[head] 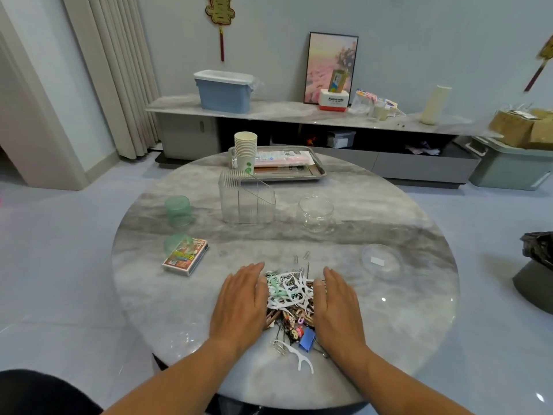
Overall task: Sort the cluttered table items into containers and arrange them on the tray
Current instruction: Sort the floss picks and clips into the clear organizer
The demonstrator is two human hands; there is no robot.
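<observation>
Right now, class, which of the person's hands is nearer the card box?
Left. The left hand lies flat just right of the card box; the right hand lies beyond the clutter pile, farther away.

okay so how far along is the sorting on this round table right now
Barely started. Done: nothing sorted; the clear organizer, glass jar and green cup look empty. In hand: left hand and right hand lie flat either side of the pile of floss picks and clips. Left: sorting it all and moving containers onto the tray.
</observation>
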